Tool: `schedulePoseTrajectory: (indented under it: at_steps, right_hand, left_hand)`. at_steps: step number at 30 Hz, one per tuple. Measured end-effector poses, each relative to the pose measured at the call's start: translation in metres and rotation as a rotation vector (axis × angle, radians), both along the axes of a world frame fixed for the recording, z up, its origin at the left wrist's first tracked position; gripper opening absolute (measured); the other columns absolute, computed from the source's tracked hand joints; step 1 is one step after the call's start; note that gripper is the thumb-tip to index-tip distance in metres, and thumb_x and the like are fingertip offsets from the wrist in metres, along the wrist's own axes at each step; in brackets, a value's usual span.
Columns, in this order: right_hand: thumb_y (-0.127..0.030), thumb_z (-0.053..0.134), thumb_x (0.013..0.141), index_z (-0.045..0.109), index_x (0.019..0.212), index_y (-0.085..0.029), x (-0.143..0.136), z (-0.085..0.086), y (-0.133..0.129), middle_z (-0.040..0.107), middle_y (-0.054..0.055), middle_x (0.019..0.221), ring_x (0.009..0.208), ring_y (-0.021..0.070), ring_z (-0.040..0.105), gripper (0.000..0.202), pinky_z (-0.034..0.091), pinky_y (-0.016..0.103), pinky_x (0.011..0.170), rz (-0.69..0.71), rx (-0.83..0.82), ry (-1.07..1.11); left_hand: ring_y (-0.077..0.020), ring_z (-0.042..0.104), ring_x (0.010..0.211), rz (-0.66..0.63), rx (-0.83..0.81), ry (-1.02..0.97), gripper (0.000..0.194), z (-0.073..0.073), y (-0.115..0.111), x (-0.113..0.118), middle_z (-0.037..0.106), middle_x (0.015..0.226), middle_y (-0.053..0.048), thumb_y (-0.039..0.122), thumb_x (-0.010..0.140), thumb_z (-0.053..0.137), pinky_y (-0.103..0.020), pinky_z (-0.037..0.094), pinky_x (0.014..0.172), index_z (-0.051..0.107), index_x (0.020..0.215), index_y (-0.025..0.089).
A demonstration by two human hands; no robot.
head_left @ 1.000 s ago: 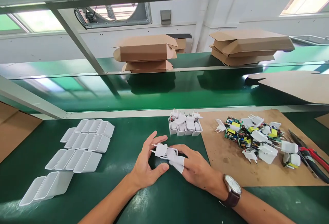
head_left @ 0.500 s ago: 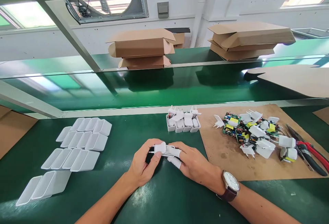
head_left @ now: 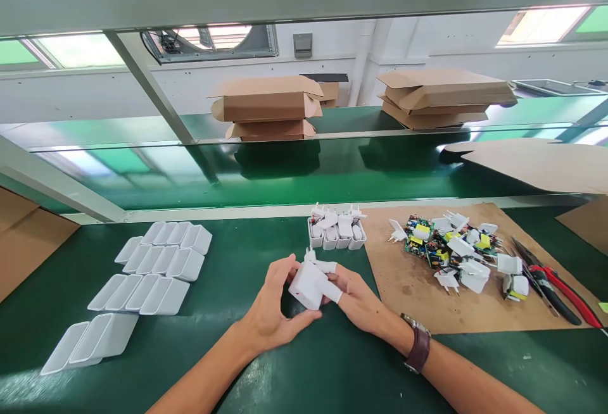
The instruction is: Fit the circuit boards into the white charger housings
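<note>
Between both hands, over the green table, is a white plug charger (head_left: 308, 284), tilted, its pins pointing up and away. My right hand (head_left: 356, 297), with white finger covers on its fingers, grips the charger from the right side. Around its left and lower edges curves my left hand (head_left: 273, 309), fingertips partly hidden behind it and thumb stretched below. Just beyond the hands stand several small white cases (head_left: 337, 240) filled with parts and plug tops.
At left, several rows of white charger shells (head_left: 164, 294) lie on the table. A brown cardboard sheet (head_left: 408, 306) at right bears a pile of circuit boards and plug parts (head_left: 451, 243), beside red-and-black pliers (head_left: 553, 281). Cardboard boxes (head_left: 266, 107) sit on the shelf behind.
The charger has turned from lying flat, pins to the left, to showing its broad face with pins up. My left thumb has moved off its top to below it. The view has tilted up slightly.
</note>
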State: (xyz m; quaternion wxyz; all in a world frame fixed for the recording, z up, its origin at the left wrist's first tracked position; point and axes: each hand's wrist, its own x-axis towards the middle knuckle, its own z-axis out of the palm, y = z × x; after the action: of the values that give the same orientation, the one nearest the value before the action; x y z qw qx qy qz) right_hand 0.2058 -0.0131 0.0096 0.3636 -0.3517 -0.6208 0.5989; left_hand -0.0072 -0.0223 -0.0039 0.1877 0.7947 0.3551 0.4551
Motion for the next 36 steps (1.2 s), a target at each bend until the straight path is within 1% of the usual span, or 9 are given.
schedulePoseTrajectory:
  at_steps: [2,5,10,21,24,27,30,33,36]
  right_hand:
    - [-0.056,0.054,0.102,0.064,0.124,-0.022,-0.002,0.002,-0.001,0.074,0.007,0.106,0.093,0.022,0.073,0.041,0.063,0.041,0.087,0.048,-0.181,0.076]
    - [-0.061,0.059,0.098,0.067,0.117,-0.021,-0.001,0.001,-0.003,0.073,0.007,0.104,0.096,0.0243,0.072,0.046,0.062,0.044,0.089,0.05,-0.269,0.124]
    - [-0.061,0.058,0.098,0.07,0.111,-0.021,0.001,-0.001,-0.005,0.072,0.008,0.108,0.11,0.0272,0.067,0.044,0.059,0.043,0.092,0.02,-0.22,0.055]
    - [-0.059,0.049,0.103,0.069,0.117,-0.02,-0.001,-0.001,-0.005,0.074,0.009,0.109,0.102,0.0259,0.071,0.045,0.06,0.045,0.093,0.048,-0.159,0.0]
    - [-0.052,0.05,0.104,0.063,0.131,-0.024,-0.003,-0.006,-0.005,0.073,0.009,0.117,0.103,0.0241,0.072,0.041,0.06,0.044,0.096,-0.038,-0.021,-0.019]
    - [-0.038,0.056,0.102,0.054,0.144,-0.027,-0.005,-0.009,-0.007,0.066,0.012,0.134,0.108,0.0224,0.07,0.043,0.061,0.041,0.097,-0.167,0.238,-0.102]
    - [-0.023,0.055,0.1,0.048,0.148,-0.027,-0.004,-0.006,-0.009,0.058,0.014,0.144,0.117,0.0221,0.067,0.048,0.063,0.037,0.093,-0.152,0.528,-0.209]
    - [-0.017,0.05,0.101,0.043,0.149,-0.024,-0.003,-0.002,-0.01,0.06,0.015,0.141,0.124,0.0246,0.064,0.049,0.061,0.043,0.099,-0.125,0.774,-0.347]
    - [-0.015,0.046,0.102,0.043,0.146,-0.019,-0.003,-0.003,-0.012,0.064,0.018,0.135,0.123,0.027,0.065,0.045,0.06,0.046,0.101,-0.093,0.934,-0.48]
  left_hand:
    - [-0.0245,0.064,0.098,0.019,0.111,-0.002,0.098,0.001,-0.003,0.004,0.061,0.12,-0.013,0.034,0.087,0.08,-0.04,0.059,0.082,0.019,0.163,0.027]
    - [-0.0224,0.066,0.091,0.043,0.169,-0.029,0.093,0.003,-0.004,0.007,0.064,0.115,-0.012,0.036,0.088,0.078,-0.037,0.058,0.077,0.023,0.162,0.026]
    - [-0.0207,0.067,0.087,0.072,0.134,-0.043,0.086,0.005,-0.005,0.008,0.067,0.112,-0.01,0.044,0.09,0.076,-0.035,0.058,0.074,0.027,0.159,0.028]
    - [-0.0198,0.067,0.08,0.063,0.18,-0.019,0.086,0.007,-0.003,0.006,0.068,0.108,-0.009,0.046,0.09,0.075,-0.035,0.059,0.071,0.027,0.158,0.026]
    - [-0.023,0.066,0.09,0.074,0.194,0.027,0.087,0.008,-0.003,0.005,0.065,0.113,-0.012,0.034,0.091,0.074,-0.039,0.059,0.076,0.022,0.16,0.023]
    - [-0.0293,0.064,0.107,0.135,0.147,0.118,0.084,0.005,-0.001,0.005,0.063,0.121,-0.015,0.024,0.09,0.07,-0.047,0.058,0.088,0.023,0.16,0.023]
    - [-0.0301,0.064,0.108,0.188,0.012,0.143,0.078,-0.003,0.001,0.003,0.064,0.121,-0.015,0.022,0.089,0.068,-0.051,0.057,0.092,0.029,0.157,0.023]
    - [-0.0275,0.067,0.108,0.267,-0.169,0.054,0.075,-0.009,0.009,-0.002,0.065,0.124,-0.012,0.026,0.087,0.07,-0.05,0.057,0.096,0.035,0.153,0.025]
    - [-0.0288,0.068,0.115,0.403,-0.307,-0.012,0.073,-0.008,0.026,-0.01,0.066,0.129,-0.011,0.032,0.083,0.075,-0.05,0.054,0.102,0.043,0.147,0.024]
